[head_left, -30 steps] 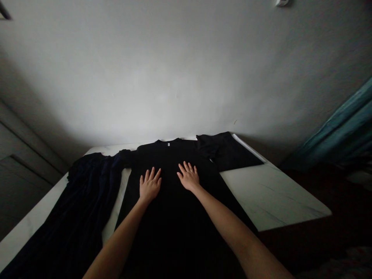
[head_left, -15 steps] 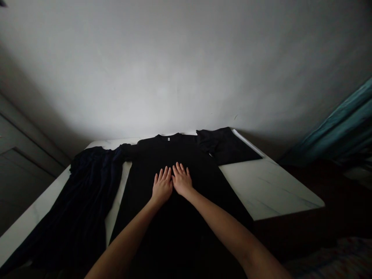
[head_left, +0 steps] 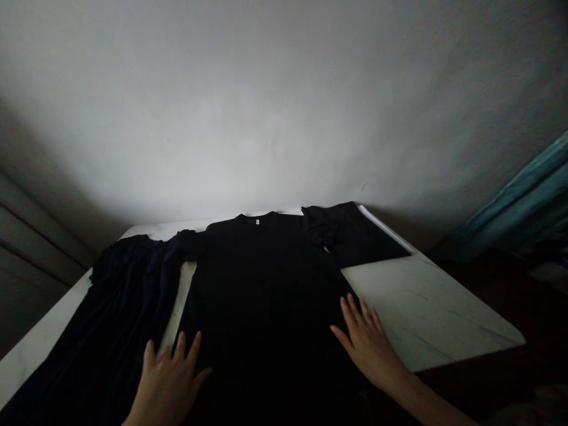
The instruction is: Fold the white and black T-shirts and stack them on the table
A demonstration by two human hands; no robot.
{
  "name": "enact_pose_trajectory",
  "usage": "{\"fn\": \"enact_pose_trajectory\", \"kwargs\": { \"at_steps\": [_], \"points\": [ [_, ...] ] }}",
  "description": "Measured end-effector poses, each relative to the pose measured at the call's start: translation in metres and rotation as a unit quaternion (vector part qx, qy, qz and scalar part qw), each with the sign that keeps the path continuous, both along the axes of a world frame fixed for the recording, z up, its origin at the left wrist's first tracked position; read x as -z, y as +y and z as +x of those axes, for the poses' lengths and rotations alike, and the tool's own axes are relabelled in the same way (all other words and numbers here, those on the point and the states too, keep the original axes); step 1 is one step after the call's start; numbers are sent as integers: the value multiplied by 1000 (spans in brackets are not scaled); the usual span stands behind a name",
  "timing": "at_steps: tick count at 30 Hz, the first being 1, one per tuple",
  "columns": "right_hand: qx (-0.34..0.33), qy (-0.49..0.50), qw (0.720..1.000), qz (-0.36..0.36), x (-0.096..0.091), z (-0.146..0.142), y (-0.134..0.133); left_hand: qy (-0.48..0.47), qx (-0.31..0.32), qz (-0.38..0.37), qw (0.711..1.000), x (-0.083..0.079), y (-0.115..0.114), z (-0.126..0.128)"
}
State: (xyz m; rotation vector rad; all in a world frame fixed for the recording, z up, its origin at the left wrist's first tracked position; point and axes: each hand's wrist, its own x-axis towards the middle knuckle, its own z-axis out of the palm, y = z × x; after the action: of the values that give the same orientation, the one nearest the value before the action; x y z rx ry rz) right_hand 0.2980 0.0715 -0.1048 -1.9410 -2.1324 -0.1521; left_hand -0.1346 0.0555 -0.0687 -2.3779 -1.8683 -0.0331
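A black T-shirt (head_left: 261, 278) lies spread flat on a white table (head_left: 426, 307), collar toward the wall. My left hand (head_left: 171, 384) rests flat with fingers spread on the shirt's lower left side. My right hand (head_left: 366, 343) lies flat with fingers stretched out on the shirt's lower right edge, beside the bare tabletop. Neither hand holds anything.
A dark navy garment (head_left: 119, 307) is draped along the table's left side. A folded black cloth (head_left: 355, 236) sits at the back right near the wall. A teal curtain (head_left: 523, 207) hangs at the right. The table's right edge drops to a dark floor.
Both hands have slid from the middle of the shirt, where they lay side by side, down and outward to its lower left and right sides.
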Motion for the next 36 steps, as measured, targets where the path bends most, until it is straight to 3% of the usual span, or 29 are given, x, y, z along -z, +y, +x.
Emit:
{"fn": "enact_pose_trajectory", "kwargs": {
  "at_steps": [2, 4, 6, 8, 10, 12, 14, 16, 18, 20, 23, 25, 28, 32, 34, 36],
  "points": [
    [-88, 11, 996, -15, -21, -46, 47, 39, 36, -7, 999, -27, 50, 42],
    [-158, 40, 986, -45, -39, -99, 102, 10, 75, 15, 997, -44, 108, 92],
    [-178, 56, 980, -62, -48, -139, 152, -30, 105, 14, 994, -43, 157, 131],
    [-167, 58, 981, -73, -46, -152, 185, -46, 85, -1, 995, -28, 188, 145],
    [-152, 50, 984, -74, -38, -138, 198, -48, 51, -1, 998, -8, 198, 128],
    [-121, 35, 990, -70, -27, -105, 198, -41, 8, 18, 999, 7, 194, 92],
    [-56, 18, 995, -75, -20, -71, 196, -24, -42, 29, 998, 10, 187, 54],
    [9, 3, 996, -89, -17, -53, 199, 0, -91, 22, 996, 3, 186, 32],
    [30, -4, 995, -91, -19, -59, 212, 20, -133, 16, 991, -9, 195, 36],
    [-17, 4, 997, -79, -23, -90, 231, 15, -135, 27, 990, -19, 214, 62],
    [-145, 33, 986, -75, -26, -148, 262, -48, -48, 42, 997, -18, 250, 107],
    [-210, 39, 973, -85, -26, -170, 280, -79, -19, 26, 996, -8, 272, 116],
    [-226, 18, 969, -100, -23, -155, 307, -77, -58, 4, 995, 4, 296, 84],
    [-94, -13, 987, -129, -24, -94, 344, -59, -137, -52, 987, -1, 321, 15],
    [-24, -18, 989, -143, -25, -78, 360, -40, -171, -64, 982, -9, 335, 3],
    [-3, -15, 990, -140, -27, -78, 370, -20, -196, -21, 980, -14, 348, 11]
  ]
}}
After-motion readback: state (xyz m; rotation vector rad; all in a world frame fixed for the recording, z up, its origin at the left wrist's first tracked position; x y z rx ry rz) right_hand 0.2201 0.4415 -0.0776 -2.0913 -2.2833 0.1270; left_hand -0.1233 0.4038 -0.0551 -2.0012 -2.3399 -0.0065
